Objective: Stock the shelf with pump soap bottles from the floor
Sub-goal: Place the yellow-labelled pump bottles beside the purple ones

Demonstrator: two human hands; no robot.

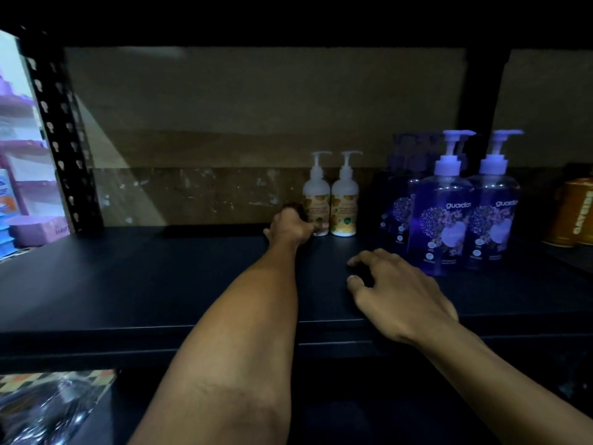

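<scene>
The left hand is being held far forward, at the back of the dark shelf. There the lower part of a white pump bottle is being gripped, with the fingers curled round its base and one fingertip showing in front of the label. The bottle is being held upright, its foot on the shelf board close to the back wall. Just to the right of that hand, a second white pump bottle is standing upright beside the gripped one; whether the two are touching cannot be told.

The right hand is being rested palm down on the shelf board, nearer the front edge than the left hand. Its fingers are spread loosely and slightly bent, and nothing is being held in it.

Just beyond and to the right of the right hand, purple pump bottles marked "guardian" are standing in a cluster, two in front and more dimly seen behind. Further right of that hand, orange containers are being lost in the dark. Well to the left of the left hand stands a perforated upright, with pink and purple goods in brighter light past it. Below the left forearm, under the shelf, crinkled clear packaging is lying.
</scene>
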